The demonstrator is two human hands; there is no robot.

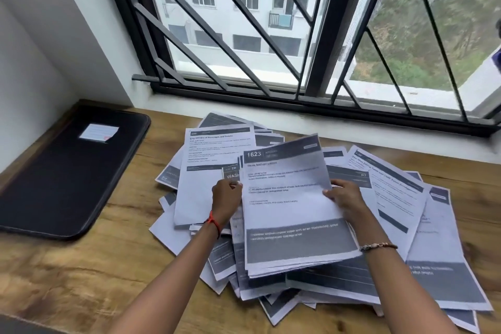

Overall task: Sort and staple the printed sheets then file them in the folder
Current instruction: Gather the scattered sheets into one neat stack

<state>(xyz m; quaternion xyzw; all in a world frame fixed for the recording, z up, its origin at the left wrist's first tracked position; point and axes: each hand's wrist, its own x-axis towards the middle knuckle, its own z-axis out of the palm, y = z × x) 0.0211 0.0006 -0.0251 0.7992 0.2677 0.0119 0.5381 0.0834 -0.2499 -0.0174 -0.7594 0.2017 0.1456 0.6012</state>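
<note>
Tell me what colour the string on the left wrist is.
Red. The head view shows the string best, below the left hand holding the sheets.

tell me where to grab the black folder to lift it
Probably its long right edge, coming from the side of the paper pile. The black folder lies flat and closed on the table, its left side close to the wall, so the rounded right edge is the free one: fingers under, thumb on top.
</note>
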